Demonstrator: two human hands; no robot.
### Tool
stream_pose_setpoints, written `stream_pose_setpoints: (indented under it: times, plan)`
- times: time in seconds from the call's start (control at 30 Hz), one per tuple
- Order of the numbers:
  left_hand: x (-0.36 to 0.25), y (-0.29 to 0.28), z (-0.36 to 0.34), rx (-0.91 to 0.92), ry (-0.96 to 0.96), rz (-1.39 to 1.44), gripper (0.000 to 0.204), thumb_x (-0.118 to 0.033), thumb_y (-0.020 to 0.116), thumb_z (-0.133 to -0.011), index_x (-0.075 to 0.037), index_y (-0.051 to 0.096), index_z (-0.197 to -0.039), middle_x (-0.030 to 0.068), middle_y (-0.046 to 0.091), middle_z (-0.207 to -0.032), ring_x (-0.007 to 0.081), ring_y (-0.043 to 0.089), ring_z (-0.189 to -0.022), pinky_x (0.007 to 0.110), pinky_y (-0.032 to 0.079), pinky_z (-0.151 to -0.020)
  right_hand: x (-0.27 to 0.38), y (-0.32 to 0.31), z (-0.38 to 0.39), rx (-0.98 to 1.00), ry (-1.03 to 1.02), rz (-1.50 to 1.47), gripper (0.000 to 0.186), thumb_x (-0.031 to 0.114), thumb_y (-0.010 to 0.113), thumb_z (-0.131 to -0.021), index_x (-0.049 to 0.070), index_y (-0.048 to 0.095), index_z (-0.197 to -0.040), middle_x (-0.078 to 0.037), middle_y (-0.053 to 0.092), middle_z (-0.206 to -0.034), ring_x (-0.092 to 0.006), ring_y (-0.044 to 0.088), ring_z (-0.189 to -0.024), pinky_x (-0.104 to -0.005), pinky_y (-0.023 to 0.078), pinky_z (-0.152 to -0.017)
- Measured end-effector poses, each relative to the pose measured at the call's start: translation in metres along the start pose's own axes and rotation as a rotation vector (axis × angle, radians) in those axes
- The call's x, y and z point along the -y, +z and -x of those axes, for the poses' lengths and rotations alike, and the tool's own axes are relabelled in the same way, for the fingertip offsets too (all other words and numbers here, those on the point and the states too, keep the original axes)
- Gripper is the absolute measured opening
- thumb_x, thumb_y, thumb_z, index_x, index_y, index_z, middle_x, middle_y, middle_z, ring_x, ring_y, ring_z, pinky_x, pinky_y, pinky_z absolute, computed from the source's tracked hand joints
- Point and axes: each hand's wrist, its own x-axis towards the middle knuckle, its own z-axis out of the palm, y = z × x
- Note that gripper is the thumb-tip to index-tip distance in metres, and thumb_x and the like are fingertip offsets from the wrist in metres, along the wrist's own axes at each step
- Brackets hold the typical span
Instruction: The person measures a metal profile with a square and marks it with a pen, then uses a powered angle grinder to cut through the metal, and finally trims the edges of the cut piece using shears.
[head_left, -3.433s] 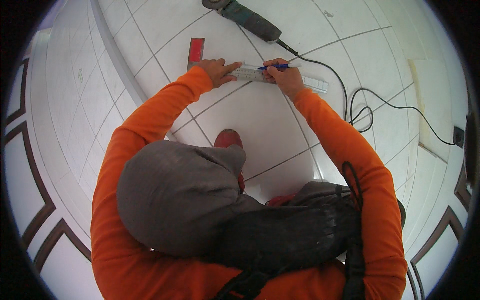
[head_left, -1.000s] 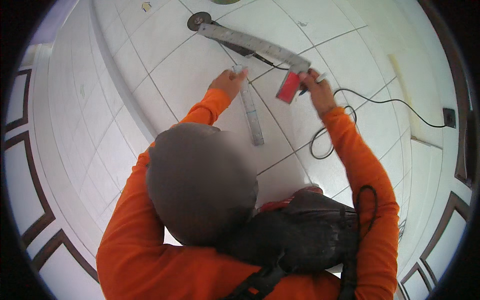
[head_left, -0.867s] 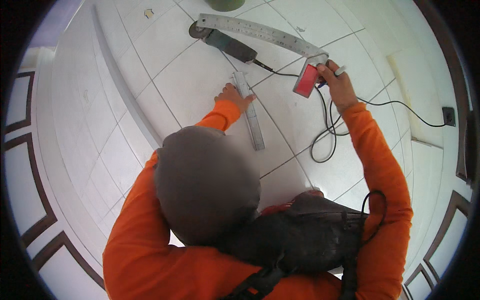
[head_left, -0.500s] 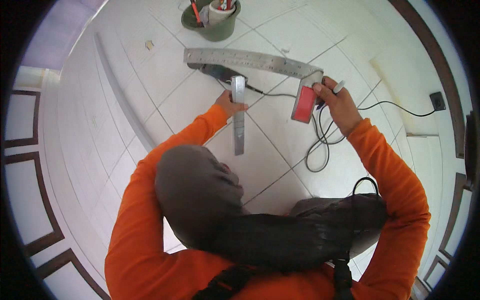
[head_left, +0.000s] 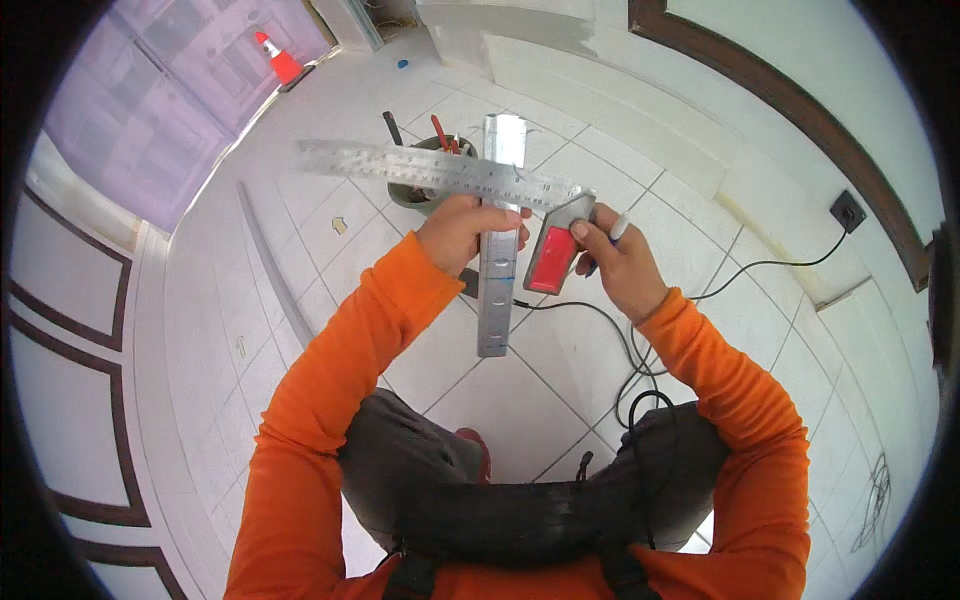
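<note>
My left hand (head_left: 455, 232) is closed round a short silver metal channel (head_left: 497, 300), which has small slots and blue marks along its face. In my right hand (head_left: 628, 268) is a combination square (head_left: 552, 262) with a red-faced stock, pinched between thumb and fingers. A marker pen (head_left: 619, 228) also sticks out of that hand. The square's steel blade (head_left: 420, 170) stretches left across the front of the channel near its upper part; whether they touch I cannot tell. Beneath my left hand a dark corded power tool (head_left: 469, 283) lies on the floor, mostly hidden.
Beyond my hands stands a green bucket (head_left: 405, 196) of tools. The tool's black cord (head_left: 600, 312) loops right toward a wall outlet (head_left: 848, 211). A long thin grey strip (head_left: 272, 265) lies at the left. An orange cone (head_left: 284, 66) stands far left, by purple sheeting (head_left: 170, 70).
The channel and square have come together: the blade now crosses the channel instead of lying beyond its far end. My view has shifted, showing more of the room ahead.
</note>
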Motion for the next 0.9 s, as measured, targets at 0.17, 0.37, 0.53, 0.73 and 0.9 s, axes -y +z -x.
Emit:
stream_pose_setpoints:
  times: [0.17, 0.37, 0.53, 0.73, 0.9]
  plan:
    - [0.005, 0.032, 0.004, 0.003, 0.076, 0.392, 0.038, -0.023, 0.056, -0.098, 0.004, 0.056, -0.124, 0.0131, 0.066, -0.109, 0.0209, 0.064, -0.100, 0.036, 0.051, -0.089, 0.005, 0.002, 0.011, -0.047, 0.031, -0.082, 0.029, 0.031, 0.051, -0.105, 0.004, 0.055, -0.094, -0.003, 0.060, -0.079, -0.0094, 0.055, -0.066, -0.0245, 0.049, -0.060]
    - [0.003, 0.044, 0.006, -0.063, 0.195, 0.287, 0.037, -0.019, 0.059, -0.098, 0.003, 0.054, -0.127, 0.0125, 0.064, -0.115, 0.0205, 0.063, -0.104, 0.035, 0.051, -0.092, 0.005, -0.007, 0.012, -0.059, 0.024, -0.067, 0.031, 0.030, 0.053, -0.104, 0.001, 0.056, -0.097, -0.005, 0.060, -0.077, -0.0110, 0.056, -0.058, -0.0252, 0.049, -0.054]
    - [0.007, 0.045, 0.007, -0.104, 0.114, 0.345, 0.035, -0.019, 0.059, -0.098, 0.003, 0.055, -0.125, 0.0111, 0.063, -0.114, 0.0188, 0.063, -0.104, 0.034, 0.053, -0.091, 0.009, -0.010, 0.011, -0.077, 0.038, -0.026, 0.033, 0.029, 0.053, -0.104, -0.004, 0.057, -0.101, -0.008, 0.061, -0.078, -0.0124, 0.059, -0.058, -0.0264, 0.051, -0.053]
    - [0.015, 0.047, 0.007, -0.158, 0.134, 0.295, 0.035, -0.025, 0.060, -0.100, 0.003, 0.058, -0.120, 0.0091, 0.064, -0.106, 0.0165, 0.065, -0.094, 0.032, 0.055, -0.082, 0.006, -0.002, 0.012, -0.062, 0.025, -0.087, 0.031, 0.028, 0.052, -0.105, -0.003, 0.057, -0.103, -0.008, 0.062, -0.083, -0.0122, 0.060, -0.064, -0.0252, 0.052, -0.058]
    - [0.021, 0.053, 0.008, -0.213, 0.242, 0.174, 0.038, -0.029, 0.063, -0.098, 0.004, 0.060, -0.116, 0.0069, 0.065, -0.099, 0.0127, 0.063, -0.086, 0.027, 0.055, -0.074, 0.001, 0.001, 0.012, -0.050, -0.004, -0.041, 0.032, 0.028, 0.052, -0.105, -0.002, 0.058, -0.108, -0.007, 0.062, -0.084, -0.0117, 0.059, -0.064, -0.0254, 0.052, -0.059]
